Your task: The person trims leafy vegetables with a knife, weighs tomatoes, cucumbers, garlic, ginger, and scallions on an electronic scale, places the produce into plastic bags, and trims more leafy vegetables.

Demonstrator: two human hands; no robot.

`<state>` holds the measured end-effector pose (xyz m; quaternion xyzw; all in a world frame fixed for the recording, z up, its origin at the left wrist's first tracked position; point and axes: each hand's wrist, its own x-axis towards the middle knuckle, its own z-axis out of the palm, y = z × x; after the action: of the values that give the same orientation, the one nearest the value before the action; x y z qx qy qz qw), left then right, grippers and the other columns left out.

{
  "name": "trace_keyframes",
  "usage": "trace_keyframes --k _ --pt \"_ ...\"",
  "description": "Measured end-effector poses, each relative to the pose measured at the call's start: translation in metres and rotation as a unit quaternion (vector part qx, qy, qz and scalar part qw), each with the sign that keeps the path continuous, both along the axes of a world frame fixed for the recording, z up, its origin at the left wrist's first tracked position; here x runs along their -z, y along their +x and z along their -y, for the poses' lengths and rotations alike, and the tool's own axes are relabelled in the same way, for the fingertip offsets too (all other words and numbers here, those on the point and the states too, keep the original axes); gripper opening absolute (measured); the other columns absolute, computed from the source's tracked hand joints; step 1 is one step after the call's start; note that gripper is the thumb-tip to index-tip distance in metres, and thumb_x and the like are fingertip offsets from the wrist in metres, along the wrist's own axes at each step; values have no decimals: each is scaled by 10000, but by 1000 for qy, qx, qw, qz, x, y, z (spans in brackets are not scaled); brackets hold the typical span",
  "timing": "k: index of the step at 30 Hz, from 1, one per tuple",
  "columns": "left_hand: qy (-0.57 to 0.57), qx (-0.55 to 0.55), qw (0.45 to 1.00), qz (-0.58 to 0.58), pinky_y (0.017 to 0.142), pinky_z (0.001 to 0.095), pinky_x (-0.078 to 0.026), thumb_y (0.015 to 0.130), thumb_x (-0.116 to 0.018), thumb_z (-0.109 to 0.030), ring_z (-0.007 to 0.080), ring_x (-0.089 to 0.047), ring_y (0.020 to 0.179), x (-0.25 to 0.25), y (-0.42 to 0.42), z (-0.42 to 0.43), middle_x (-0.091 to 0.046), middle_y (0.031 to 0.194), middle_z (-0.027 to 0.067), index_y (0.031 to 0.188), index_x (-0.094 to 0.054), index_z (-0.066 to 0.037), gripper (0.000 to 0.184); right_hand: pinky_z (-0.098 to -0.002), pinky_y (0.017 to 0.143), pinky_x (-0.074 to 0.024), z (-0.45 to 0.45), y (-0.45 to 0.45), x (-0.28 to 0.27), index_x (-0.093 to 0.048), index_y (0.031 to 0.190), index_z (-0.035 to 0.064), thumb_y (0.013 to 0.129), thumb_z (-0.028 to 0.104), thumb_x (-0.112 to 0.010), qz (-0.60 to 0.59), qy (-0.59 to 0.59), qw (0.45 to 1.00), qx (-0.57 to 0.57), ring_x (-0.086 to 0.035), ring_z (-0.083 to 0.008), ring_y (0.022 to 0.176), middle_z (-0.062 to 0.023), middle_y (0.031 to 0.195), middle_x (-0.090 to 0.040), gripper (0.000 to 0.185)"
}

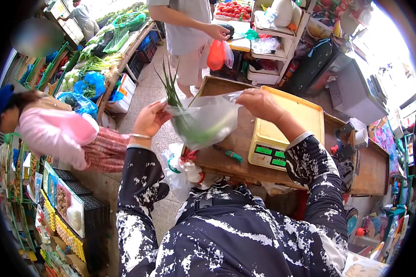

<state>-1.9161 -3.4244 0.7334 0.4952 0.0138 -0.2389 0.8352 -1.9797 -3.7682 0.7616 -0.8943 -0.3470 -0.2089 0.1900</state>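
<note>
A clear plastic bag (pixel 217 111) hangs stretched between my two hands above the near end of the wooden table. Inside it lie green onions (pixel 171 90), their dark leaf tips poking out at the upper left. My left hand (pixel 150 119) pinches the bag's left side next to the leaves. The opposite top corner is held by my right hand (pixel 262 104), its fingers closed, over the yellow scale's (pixel 314 122) left edge. Below the bag, a green-handled tool (pixel 229 153), perhaps a knife, rests on the wooden table (pixel 208 162).
Across the table a person (pixel 180 32) carries a red bag (pixel 216 55). Another person in pink (pixel 60 131) bends at the left. White plastic bags (pixel 174 171) hang by the table's near left corner. Vegetable stands (pixel 111 64) line the left, with a shelf rack (pixel 282 53) behind.
</note>
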Motion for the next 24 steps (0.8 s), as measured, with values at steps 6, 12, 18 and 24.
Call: trace_keyframes --k 6,12,18,24 --pt "27 5 999 -47 724 356 -504 850 -471 -102 212 -569 764 29 78 48 -577 828 101 888 -540 8 135 -357 704 -461 25 66 10 -598 850 99 782 161 -510 -96 30 986 134 -569 -284 808 -82 862 -592 128" --pt "241 -105 964 44 625 334 -482 805 -563 -176 141 -532 731 61 91 63 -558 792 17 901 -561 -73 141 -347 777 -446 31 91 46 -597 915 97 726 45 -542 15 154 968 196 -543 -284 913 -93 976 -566 204" --pt "293 -103 948 69 526 324 -460 802 -555 -265 173 -556 563 256 -1 -73 -588 677 39 733 -585 -66 213 -351 761 -447 -31 -24 97 -571 897 7 753 -38 -518 29 265 939 218 -558 -303 858 -146 913 -584 160" --pt "715 223 650 -125 642 382 -466 770 -464 -248 256 -590 741 354 -324 -190 -614 804 131 827 -620 -46 261 -395 875 -381 -74 -133 168 -485 1103 18 690 22 -580 -178 167 954 174 -473 -359 1008 -198 1082 -494 424"
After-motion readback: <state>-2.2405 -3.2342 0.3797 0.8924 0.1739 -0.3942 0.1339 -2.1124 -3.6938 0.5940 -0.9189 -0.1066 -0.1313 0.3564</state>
